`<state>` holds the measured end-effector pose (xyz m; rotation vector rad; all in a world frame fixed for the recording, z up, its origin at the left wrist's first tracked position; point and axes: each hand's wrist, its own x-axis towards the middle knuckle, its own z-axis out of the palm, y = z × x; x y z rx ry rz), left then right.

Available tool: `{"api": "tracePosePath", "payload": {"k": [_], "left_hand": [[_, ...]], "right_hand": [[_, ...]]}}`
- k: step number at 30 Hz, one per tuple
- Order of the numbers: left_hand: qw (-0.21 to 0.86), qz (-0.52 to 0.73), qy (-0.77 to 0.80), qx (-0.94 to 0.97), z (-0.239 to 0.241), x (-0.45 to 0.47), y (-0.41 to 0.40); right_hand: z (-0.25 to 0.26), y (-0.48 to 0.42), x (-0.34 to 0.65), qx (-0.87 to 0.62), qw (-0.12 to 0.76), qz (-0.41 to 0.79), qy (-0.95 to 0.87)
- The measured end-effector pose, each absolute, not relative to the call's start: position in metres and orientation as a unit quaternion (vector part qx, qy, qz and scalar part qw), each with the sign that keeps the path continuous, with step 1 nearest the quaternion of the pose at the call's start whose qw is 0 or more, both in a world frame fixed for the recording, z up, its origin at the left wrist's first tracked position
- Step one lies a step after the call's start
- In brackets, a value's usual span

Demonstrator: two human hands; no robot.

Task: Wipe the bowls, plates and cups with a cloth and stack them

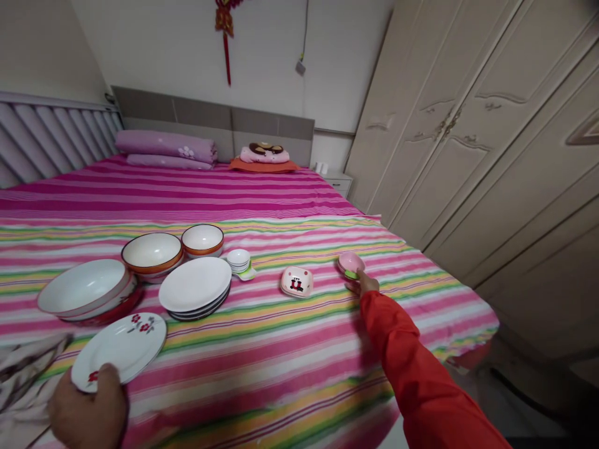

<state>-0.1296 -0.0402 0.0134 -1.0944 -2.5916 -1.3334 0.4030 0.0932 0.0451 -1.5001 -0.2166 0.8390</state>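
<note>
My left hand grips the near rim of a white plate with red flowers, held over the striped bed sheet at the lower left. My right hand, in a red sleeve, reaches out to a small pink and green stack of dishes and touches its near edge; its fingers are mostly hidden. A small square white dish with a red print lies between the two hands.
On the bed stand a stack of white plates, a large white bowl with a red outside, two orange-rimmed bowls and small white cups. Pillows lie at the headboard. A cream wardrobe fills the right side.
</note>
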Motion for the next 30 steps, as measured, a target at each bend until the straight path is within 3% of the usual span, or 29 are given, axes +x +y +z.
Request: {"api": "tracePosePath", "payload": {"k": [13,21,30], "left_hand": [[0.076,-0.41,-0.842,-0.343,0.011,-0.135,-0.035],[0.086,-0.416,-0.836,-0.346,0.005,-0.139,-0.034],[0.07,-0.457,-0.82,-0.336,0.013,-0.129,-0.036]], "right_hand": [[0.058,0.085,0.374,-0.691,0.591,0.377,-0.176],[0.074,0.073,0.313,-0.637,0.497,0.47,-0.355],[0.067,0.079,0.29,-0.666,0.409,0.442,-0.44]]}}
